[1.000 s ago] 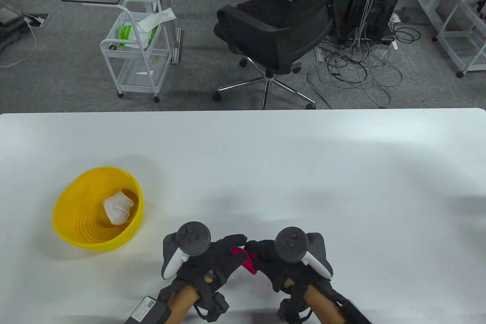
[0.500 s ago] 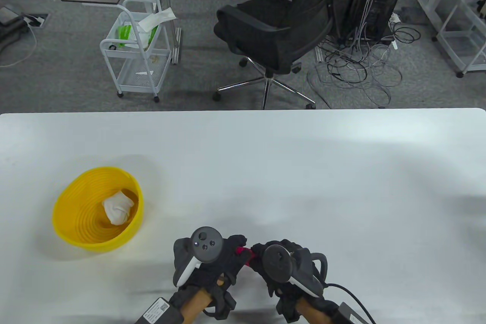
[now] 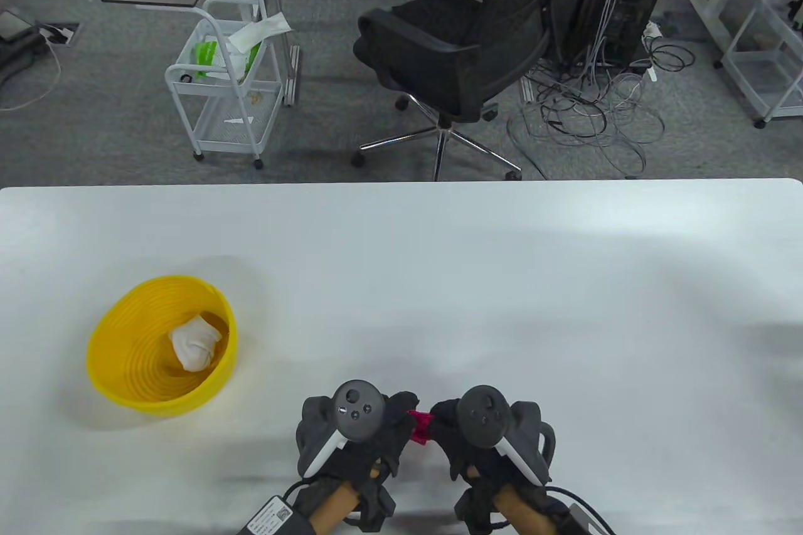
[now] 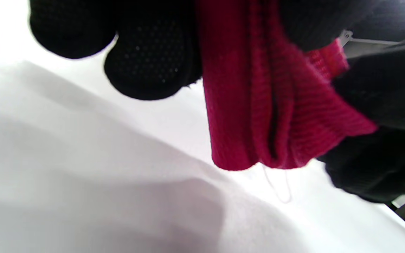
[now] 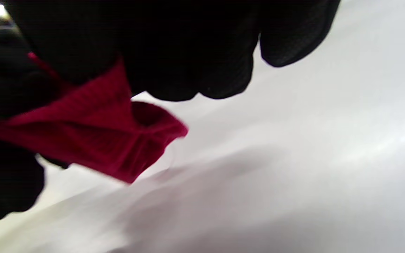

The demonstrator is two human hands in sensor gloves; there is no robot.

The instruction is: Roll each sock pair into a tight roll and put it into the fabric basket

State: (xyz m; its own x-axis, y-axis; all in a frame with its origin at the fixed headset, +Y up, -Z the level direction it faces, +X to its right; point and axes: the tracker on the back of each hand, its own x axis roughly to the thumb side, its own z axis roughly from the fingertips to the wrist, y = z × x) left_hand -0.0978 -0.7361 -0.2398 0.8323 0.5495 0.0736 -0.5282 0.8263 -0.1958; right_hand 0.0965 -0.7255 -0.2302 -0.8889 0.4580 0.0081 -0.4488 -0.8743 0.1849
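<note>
Office floor at the far side, with a black swivel chair [image 3: 458, 52], a white wire cart [image 3: 219, 83] and a tangle of cables. Everything happens on the big white table [image 3: 502, 259]. The yellow basket [image 3: 113, 372] sits near-left, a white sock roll [image 3: 194, 342] already in it. At the near edge, the left hand [image 3: 361, 434] and right hand [image 3: 486, 434] both pinch a red sock bundle [image 3: 419, 426] held between them, up off the table. The basket lies to the left of it, so the left hand's closer for the drop.
</note>
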